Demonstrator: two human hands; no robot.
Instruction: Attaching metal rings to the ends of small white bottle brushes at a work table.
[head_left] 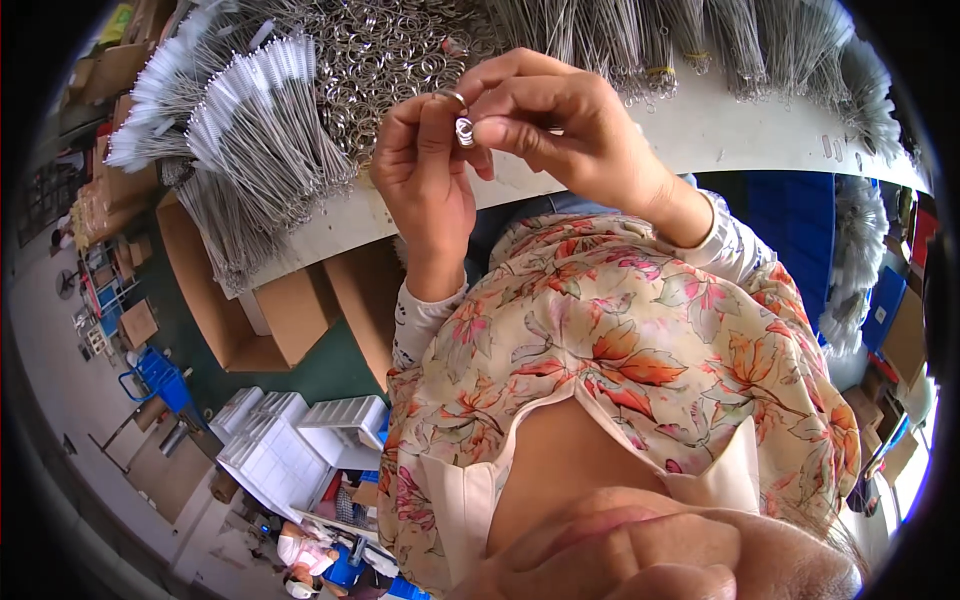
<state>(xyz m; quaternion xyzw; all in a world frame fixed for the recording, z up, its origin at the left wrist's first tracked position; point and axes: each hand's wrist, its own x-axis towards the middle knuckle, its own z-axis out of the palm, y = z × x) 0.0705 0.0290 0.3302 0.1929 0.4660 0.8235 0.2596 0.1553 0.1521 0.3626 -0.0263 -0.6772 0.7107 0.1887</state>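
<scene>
Close together over the near edge of the white table (pixel 700 135), both my hands are closed in a pinch. Between their fingertips sit small silvery metal rings (pixel 464 131). My left hand (pixel 428 170) grips them between thumb and fingers, with part of one ring showing above the thumb. My right hand (pixel 570 130) pinches at the same rings from the right, its fingers bent over them. The fingers partly hide the rings, so I cannot tell how they link. Just behind my left hand spreads a heap of loose metal rings (pixel 370 65).
Bundles of thin wire brushes (pixel 265 120) with white bristles lie left of the heap. More wire bundles (pixel 620 50) line the table's far side. Below the table's left edge stand open cardboard boxes (pixel 285 320). White plastic crates (pixel 275 440) and another person (pixel 303 555) are farther off.
</scene>
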